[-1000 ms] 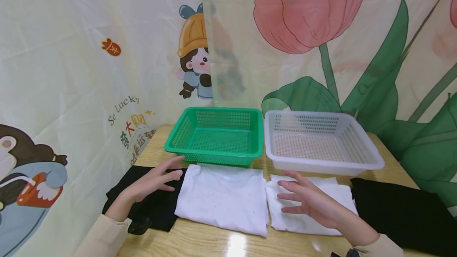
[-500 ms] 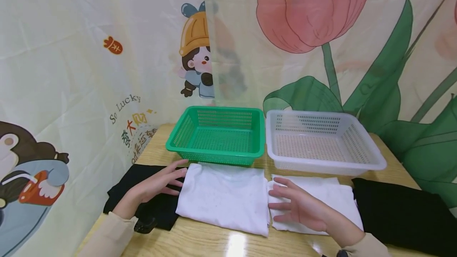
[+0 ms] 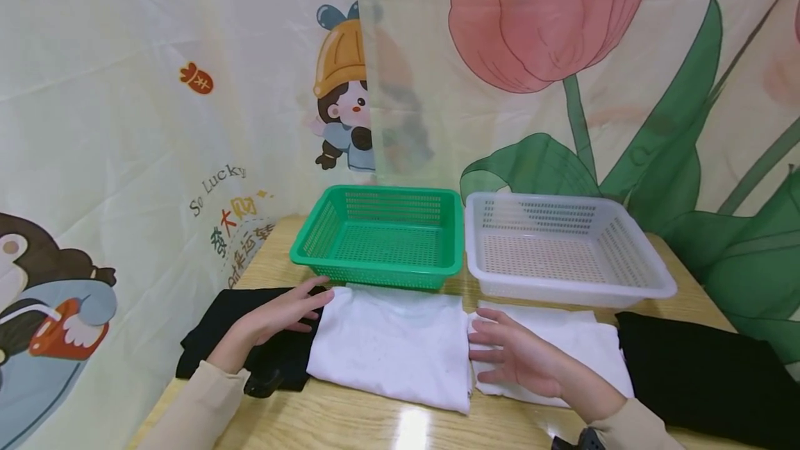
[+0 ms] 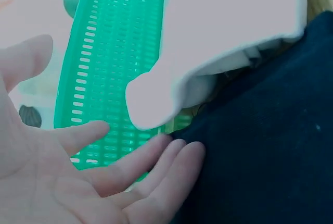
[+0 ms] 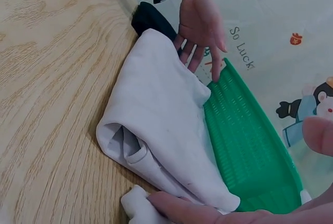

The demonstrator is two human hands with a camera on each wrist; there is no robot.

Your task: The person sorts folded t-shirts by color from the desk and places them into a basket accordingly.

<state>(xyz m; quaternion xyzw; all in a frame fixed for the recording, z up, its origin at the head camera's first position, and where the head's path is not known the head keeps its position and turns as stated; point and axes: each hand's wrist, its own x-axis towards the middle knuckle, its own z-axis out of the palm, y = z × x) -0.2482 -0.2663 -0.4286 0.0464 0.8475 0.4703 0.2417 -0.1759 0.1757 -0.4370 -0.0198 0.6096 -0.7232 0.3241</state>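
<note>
My left hand [image 3: 278, 318] hovers over a folded black cloth [image 3: 225, 318], palm turned inward and fingers loosely spread. Its fingertips come near the left edge of a folded white cloth [image 3: 394, 349]; whether they touch it I cannot tell. On the other side, my right hand [image 3: 521, 356] is above a second folded white cloth [image 3: 581, 339], fingers apart and pointing left. Neither hand holds anything. The right wrist view shows the first white cloth [image 5: 151, 94] with its rolled layers at one end, and my left hand [image 5: 200, 28] beyond it.
A green basket [image 3: 375, 275] stands behind the first white cloth, and a white basket [image 3: 562, 290] is beside it on the right. Another black cloth [image 3: 706, 373] lies at the right. All rest on a wooden table [image 3: 356, 422] in front of a printed curtain [image 3: 262, 54].
My left hand has shifted slightly right, toward the first white cloth. My right hand has moved a little left and lower. The baskets stay in place.
</note>
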